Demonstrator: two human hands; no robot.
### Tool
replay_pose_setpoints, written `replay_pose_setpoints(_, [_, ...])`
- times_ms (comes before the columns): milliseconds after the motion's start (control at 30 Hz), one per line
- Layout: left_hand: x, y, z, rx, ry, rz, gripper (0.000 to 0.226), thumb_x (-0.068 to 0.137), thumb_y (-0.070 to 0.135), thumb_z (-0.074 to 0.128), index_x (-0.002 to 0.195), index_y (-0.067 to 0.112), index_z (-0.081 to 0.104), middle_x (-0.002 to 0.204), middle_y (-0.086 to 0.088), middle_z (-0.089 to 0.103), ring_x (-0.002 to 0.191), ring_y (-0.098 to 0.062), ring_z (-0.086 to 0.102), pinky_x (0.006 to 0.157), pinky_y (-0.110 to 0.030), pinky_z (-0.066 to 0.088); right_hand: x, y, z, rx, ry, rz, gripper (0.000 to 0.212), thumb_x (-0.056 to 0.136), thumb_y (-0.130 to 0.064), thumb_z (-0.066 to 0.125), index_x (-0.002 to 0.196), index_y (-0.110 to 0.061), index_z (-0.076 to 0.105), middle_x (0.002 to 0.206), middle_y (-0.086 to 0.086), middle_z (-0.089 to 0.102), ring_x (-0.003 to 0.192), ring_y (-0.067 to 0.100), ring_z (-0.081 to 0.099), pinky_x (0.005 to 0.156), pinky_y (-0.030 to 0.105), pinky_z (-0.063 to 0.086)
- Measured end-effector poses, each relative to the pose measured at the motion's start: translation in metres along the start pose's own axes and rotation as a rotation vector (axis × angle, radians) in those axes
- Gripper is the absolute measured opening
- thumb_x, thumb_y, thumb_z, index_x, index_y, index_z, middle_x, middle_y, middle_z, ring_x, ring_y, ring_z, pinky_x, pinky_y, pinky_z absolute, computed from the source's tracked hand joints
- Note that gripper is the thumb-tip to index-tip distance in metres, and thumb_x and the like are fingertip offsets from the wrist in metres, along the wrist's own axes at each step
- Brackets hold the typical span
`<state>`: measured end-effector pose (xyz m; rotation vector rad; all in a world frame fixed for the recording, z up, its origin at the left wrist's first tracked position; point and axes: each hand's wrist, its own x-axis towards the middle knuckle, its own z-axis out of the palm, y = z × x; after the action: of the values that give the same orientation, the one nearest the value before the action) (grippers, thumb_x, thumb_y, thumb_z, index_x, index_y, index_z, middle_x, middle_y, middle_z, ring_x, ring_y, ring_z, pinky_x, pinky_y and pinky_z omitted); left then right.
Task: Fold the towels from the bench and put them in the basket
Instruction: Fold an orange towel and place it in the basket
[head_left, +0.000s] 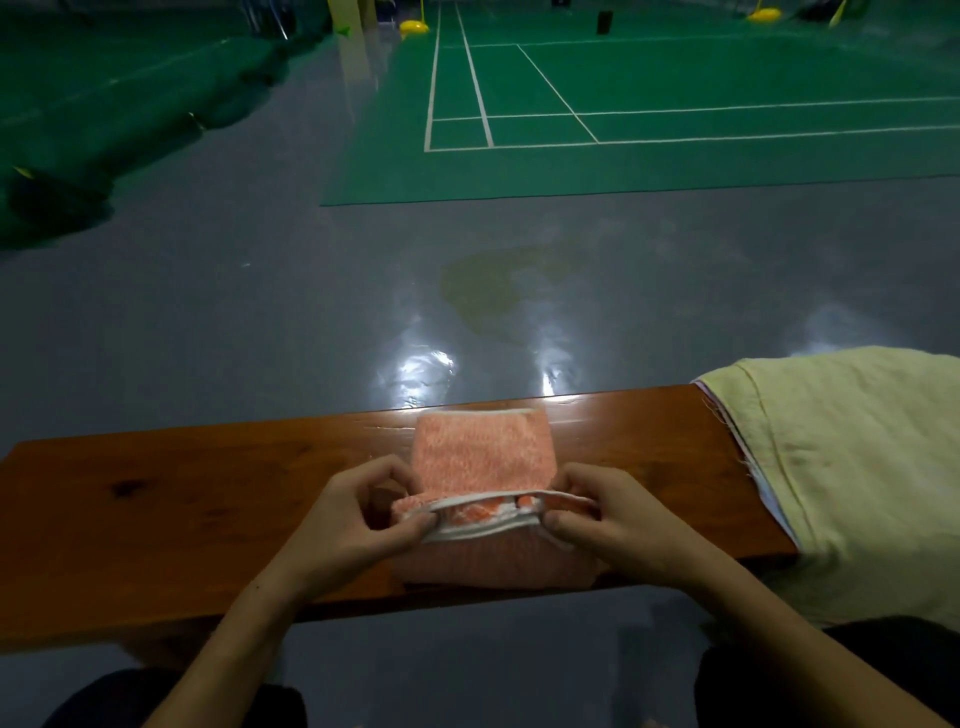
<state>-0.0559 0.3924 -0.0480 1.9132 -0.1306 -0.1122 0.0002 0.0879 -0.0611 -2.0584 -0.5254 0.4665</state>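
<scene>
Orange towel is lying mid bench, half folded. Left hand & right hand are both pinching its white hem. Soft, light, floppy imo, so gripping corners is prob best. Yellow towel is waiting right of it.

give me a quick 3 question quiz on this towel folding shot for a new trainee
1. True or false: both hands pinch the white-trimmed edge of the orange towel.
2. Which towel lies draped over the right end of the bench?
A. a blue one
B. the pale yellow towel
C. a black one
3. Fill in: a basket is ____ in this view.

Key
1. True: the left hand and the right hand each hold that edge between thumb and fingers, one at each end.
2. B
3. not visible
</scene>
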Motion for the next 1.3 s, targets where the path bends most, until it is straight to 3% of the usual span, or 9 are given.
replay_pose_setpoints(200, [0.001, -0.004, -0.004, -0.206, -0.076, -0.146, 0.043, 0.083, 0.023, 0.087, 0.121, 0.019, 0.066, 0.118, -0.009, 0.076, 0.105, -0.025, 0.075, 0.077, -0.035, 0.063, 0.002, -0.003, -0.001, 0.128, 0.026, 0.121, 0.018, 0.099, -0.036, 0.071, 0.099, -0.018, 0.075, 0.097, 0.003, 0.078, 0.088, 0.019, 0.076, 0.078, 0.048, 0.064])
replay_pose_setpoints(300, [0.004, -0.005, -0.002, -0.169, -0.103, -0.139, 0.055, 0.081, 0.011, 0.090, 0.129, 0.015, 0.065, 0.124, -0.003, 0.075, 0.112, -0.022, 0.074, 0.087, -0.038, 0.063, 0.006, -0.003, -0.001, 0.304, 0.033, 0.266, 0.023, 0.100, -0.034, 0.067, 0.103, -0.015, 0.079, 0.098, 0.009, 0.079, 0.091, 0.031, 0.077, 0.085, 0.058, 0.060])
replay_pose_setpoints(367, [0.008, -0.005, 0.002, -0.122, -0.017, -0.137, 0.040, 0.086, 0.010, 0.083, 0.123, 0.015, 0.070, 0.117, -0.002, 0.077, 0.106, -0.022, 0.075, 0.083, -0.042, 0.065, 0.009, -0.003, -0.003, 0.421, 0.027, 0.343, 0.031, 0.101, -0.040, 0.064, 0.107, -0.013, 0.080, 0.103, 0.012, 0.079, 0.098, 0.036, 0.076, 0.092, 0.062, 0.059])
replay_pose_setpoints(467, [0.017, -0.010, 0.006, -0.135, 0.101, -0.127, 0.019, 0.094, 0.015, 0.075, 0.113, 0.017, 0.076, 0.107, -0.006, 0.078, 0.097, -0.024, 0.076, 0.071, -0.040, 0.064, 0.011, -0.009, -0.011, 0.517, -0.058, 0.344, 0.037, 0.098, -0.051, 0.064, 0.121, -0.025, 0.077, 0.115, 0.006, 0.078, 0.105, 0.027, 0.075, 0.096, 0.050, 0.061])
replay_pose_setpoints(600, [0.033, -0.016, 0.007, -0.140, 0.252, -0.139, 0.013, 0.097, 0.020, 0.073, 0.109, 0.019, 0.076, 0.103, -0.005, 0.077, 0.091, -0.020, 0.076, 0.060, -0.030, 0.059, 0.020, -0.015, -0.021, 0.522, -0.125, 0.218, 0.047, 0.091, -0.032, 0.078, 0.136, -0.028, 0.066, 0.124, -0.002, 0.074, 0.112, 0.018, 0.073, 0.092, 0.041, 0.062])
replay_pose_setpoints(800, [0.058, -0.039, 0.016, 0.101, 0.366, -0.184, 0.015, 0.103, 0.029, 0.066, 0.093, 0.018, 0.069, 0.085, -0.003, 0.073, 0.076, -0.019, 0.070, 0.060, -0.032, 0.051, 0.058, 0.004, -0.003, 0.177, 0.191, 0.347, 0.015, 0.103, -0.027, 0.063, 0.106, -0.016, 0.073, 0.104, 0.001, 0.074, 0.093, 0.016, 0.074, 0.087, 0.043, 0.064])
replay_pose_setpoints(900, [0.069, -0.049, 0.021, 0.328, 0.398, -0.185, 0.023, 0.104, 0.034, 0.063, 0.088, 0.017, 0.065, 0.084, -0.001, 0.069, 0.077, -0.017, 0.065, 0.060, -0.031, 0.044, 0.073, 0.015, 0.005, 0.042, 0.257, 0.362, 0.019, 0.102, -0.027, 0.062, 0.096, -0.017, 0.076, 0.093, 0.000, 0.075, 0.085, 0.015, 0.074, 0.083, 0.045, 0.065])
replay_pose_setpoints(1067, [0.081, -0.061, 0.022, 0.384, 0.440, -0.222, 0.022, 0.101, 0.036, 0.067, 0.090, 0.018, 0.070, 0.085, 0.003, 0.070, 0.078, -0.015, 0.065, 0.062, -0.030, 0.046, 0.083, 0.033, 0.012, -0.202, 0.306, 0.372, 0.024, 0.096, -0.040, 0.065, 0.081, -0.023, 0.073, 0.077, -0.002, 0.074, 0.070, 0.012, 0.073, 0.071, 0.047, 0.066])
replay_pose_setpoints(1300, [0.068, -0.046, 0.025, 0.688, 0.502, -0.225, 0.024, 0.099, 0.051, 0.065, 0.093, 0.029, 0.060, 0.083, 0.010, 0.064, 0.072, -0.009, 0.060, 0.056, -0.025, 0.040, 0.078, 0.036, 0.018, -0.492, 0.432, 0.385, 0.049, 0.097, -0.070, 0.053, 0.080, -0.025, 0.064, 0.072, -0.010, 0.067, 0.065, 0.007, 0.065, 0.068, 0.038, 0.062])
